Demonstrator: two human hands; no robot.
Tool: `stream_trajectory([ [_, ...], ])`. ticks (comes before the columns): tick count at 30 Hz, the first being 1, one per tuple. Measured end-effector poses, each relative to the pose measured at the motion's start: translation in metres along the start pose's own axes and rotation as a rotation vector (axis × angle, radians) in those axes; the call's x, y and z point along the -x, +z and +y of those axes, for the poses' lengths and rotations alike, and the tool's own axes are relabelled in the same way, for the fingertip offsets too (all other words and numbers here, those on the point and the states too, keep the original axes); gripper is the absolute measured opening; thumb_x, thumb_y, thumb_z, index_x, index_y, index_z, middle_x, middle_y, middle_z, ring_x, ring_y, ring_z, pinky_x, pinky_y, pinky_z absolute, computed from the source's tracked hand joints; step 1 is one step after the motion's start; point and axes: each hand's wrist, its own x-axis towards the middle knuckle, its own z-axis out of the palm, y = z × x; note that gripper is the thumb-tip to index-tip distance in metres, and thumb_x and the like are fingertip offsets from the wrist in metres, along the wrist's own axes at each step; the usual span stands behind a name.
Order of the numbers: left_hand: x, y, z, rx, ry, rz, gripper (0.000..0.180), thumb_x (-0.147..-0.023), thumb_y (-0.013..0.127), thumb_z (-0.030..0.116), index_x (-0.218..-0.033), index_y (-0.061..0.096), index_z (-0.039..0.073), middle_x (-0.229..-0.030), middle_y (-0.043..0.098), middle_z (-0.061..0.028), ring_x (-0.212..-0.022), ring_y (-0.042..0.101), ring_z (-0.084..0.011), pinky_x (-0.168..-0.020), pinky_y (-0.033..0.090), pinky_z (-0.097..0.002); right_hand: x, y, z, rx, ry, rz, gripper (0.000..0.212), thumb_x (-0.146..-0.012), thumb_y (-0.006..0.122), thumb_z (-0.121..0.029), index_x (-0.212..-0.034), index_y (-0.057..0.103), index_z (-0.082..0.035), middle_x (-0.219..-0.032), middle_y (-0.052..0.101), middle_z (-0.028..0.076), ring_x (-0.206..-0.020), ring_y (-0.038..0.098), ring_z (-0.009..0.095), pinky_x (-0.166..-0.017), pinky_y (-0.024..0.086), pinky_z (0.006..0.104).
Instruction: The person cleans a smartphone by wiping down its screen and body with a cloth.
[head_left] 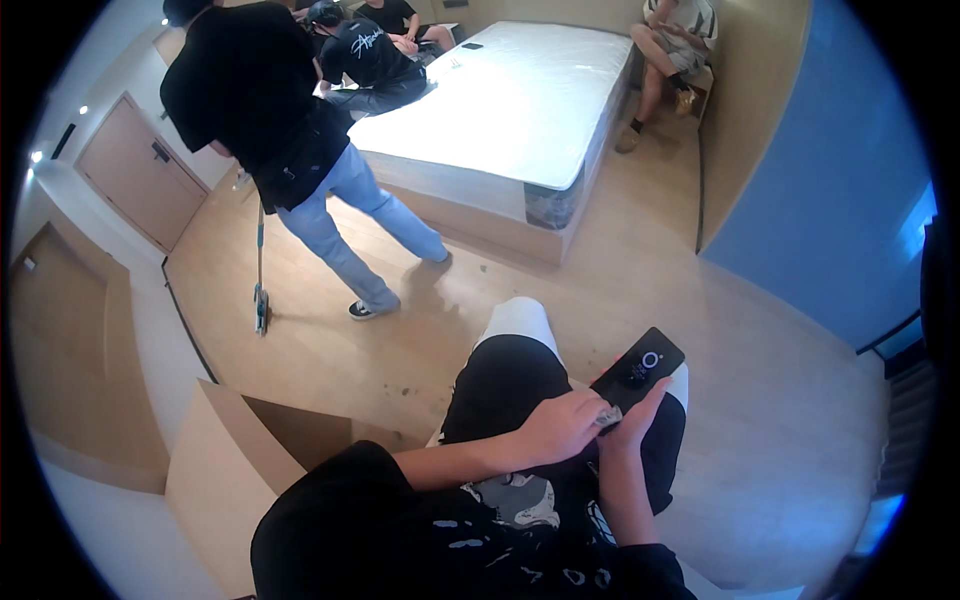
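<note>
Above my lap, my right hand (640, 418) is closed around a black smartphone (638, 372). Its dark screen faces up and shows a lit ring with small marks below it. My left hand (562, 425) reaches across from the left, fingers bent together by the phone's lower end. Pinched in those fingers is a small, crumpled greyish-white piece (608, 416); its kind is too small to make out, and it looks to touch the phone's lower edge. Part of the phone's lower end is hidden behind it.
A plastic-wrapped mattress (490, 100) lies on a wooden bed base ahead. A person (260, 110) stands at the left with a flat mop (261, 305). Several people sit around the bed. A wooden cabinet (215, 450) stands close at my left; dark spots mark the floor (330, 365).
</note>
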Motion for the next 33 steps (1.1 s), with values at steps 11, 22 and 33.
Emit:
stream_trajectory([
  [11,-0.021,-0.002,-0.031,-0.062,-0.167,0.016,0.017,-0.083,0.07,0.002,-0.099,0.064,0.004,-0.092,0.064,-0.0151,-0.08,0.066,-0.0354,-0.067,0.054,-0.0397,-0.015,0.027,-0.023,-0.048,-0.024,0.122,0.069,-0.104,0.027,-0.064,-0.123,0.056,-0.004,-0.105,0.065,0.013,-0.091,0.064,0.03,-0.083,0.054,0.0442],
  [22,-0.02,0.012,-0.01,0.028,-0.046,-0.055,0.017,-0.084,0.072,0.005,-0.099,0.063,0.002,-0.092,0.066,-0.0147,-0.077,0.067,-0.0348,-0.066,0.055,-0.0402,-0.002,0.029,-0.043,-0.073,-0.054,0.174,0.07,-0.103,0.031,-0.065,-0.12,0.057,-0.002,-0.1,0.064,0.013,-0.091,0.063,0.028,-0.082,0.053,0.0407],
  [33,-0.029,0.017,0.011,0.036,-0.049,-0.071,0.019,-0.083,0.073,0.007,-0.099,0.063,0.004,-0.09,0.065,-0.0123,-0.079,0.067,-0.0336,-0.067,0.055,-0.0403,-0.003,0.015,-0.042,-0.03,-0.067,0.066,0.068,-0.103,0.03,-0.064,-0.125,0.054,-0.003,-0.106,0.063,0.012,-0.09,0.064,0.028,-0.082,0.053,0.0412],
])
